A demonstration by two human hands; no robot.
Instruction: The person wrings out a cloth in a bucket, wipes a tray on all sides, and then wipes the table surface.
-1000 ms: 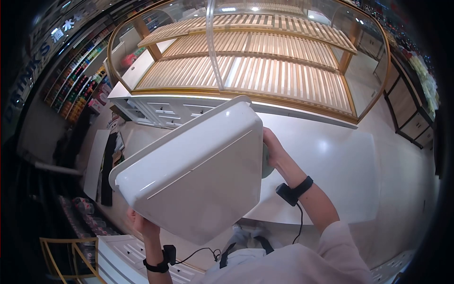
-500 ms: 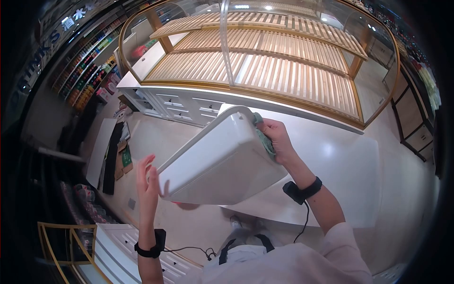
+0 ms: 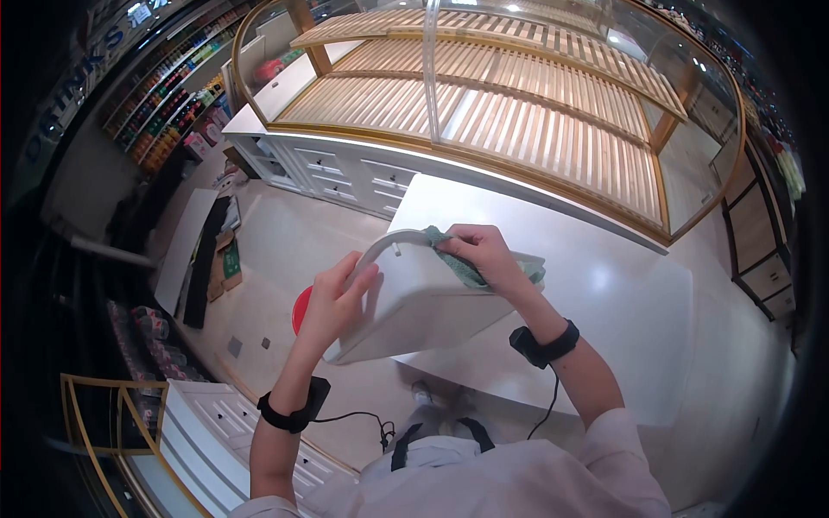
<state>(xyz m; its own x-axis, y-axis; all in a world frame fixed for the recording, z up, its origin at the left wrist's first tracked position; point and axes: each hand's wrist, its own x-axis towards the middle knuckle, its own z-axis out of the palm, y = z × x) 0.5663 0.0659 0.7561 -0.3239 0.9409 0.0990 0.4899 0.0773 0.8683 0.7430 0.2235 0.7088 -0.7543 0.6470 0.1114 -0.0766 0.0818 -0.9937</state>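
Here's the white tub (image 3: 406,302), held up at a slant in front of the person, by the near corner of the white table (image 3: 622,328). The left hand (image 3: 332,298) is curled on the tub's rim, thumb on the near side, the far fingers partly hidden. The right hand (image 3: 484,255) is closed, bunching a green cloth (image 3: 462,269) right against the tub's edge! A red round thing (image 3: 302,309) peeks out behind the left wrist (what it is, I can't tell). Beyond the table, the slatted shelves (image 3: 553,142) spread wide behind clear panels.
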